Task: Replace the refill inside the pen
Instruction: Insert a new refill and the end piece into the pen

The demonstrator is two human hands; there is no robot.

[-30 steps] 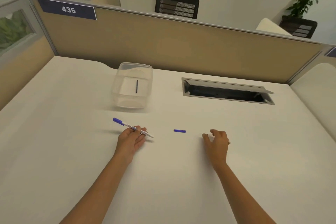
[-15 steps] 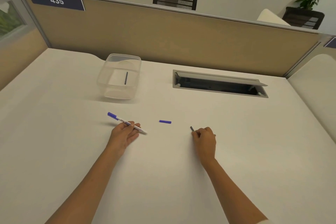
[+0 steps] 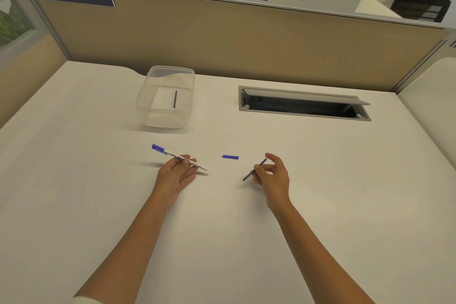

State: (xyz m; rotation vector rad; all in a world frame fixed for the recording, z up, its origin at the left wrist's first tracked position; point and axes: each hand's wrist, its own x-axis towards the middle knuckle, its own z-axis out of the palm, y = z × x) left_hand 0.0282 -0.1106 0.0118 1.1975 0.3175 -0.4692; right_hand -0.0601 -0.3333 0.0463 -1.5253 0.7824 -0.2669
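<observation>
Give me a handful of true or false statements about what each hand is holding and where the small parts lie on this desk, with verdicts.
1. The left hand holds the white pen with a blue cap. True.
2. The right hand is empty. False: its grip pinches a thin dark refill.
3. The clear plastic container holds another thin dark refill. True.
4. The small blue end plug lies inside the container. False: it lies on the white desk, between the hands.
5. The desk's metal cable hatch is closed. False: its flap is open.

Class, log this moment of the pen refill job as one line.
left hand: holds pen | right hand: holds dark refill | blue cap: on desk | second refill: in clear container
</observation>
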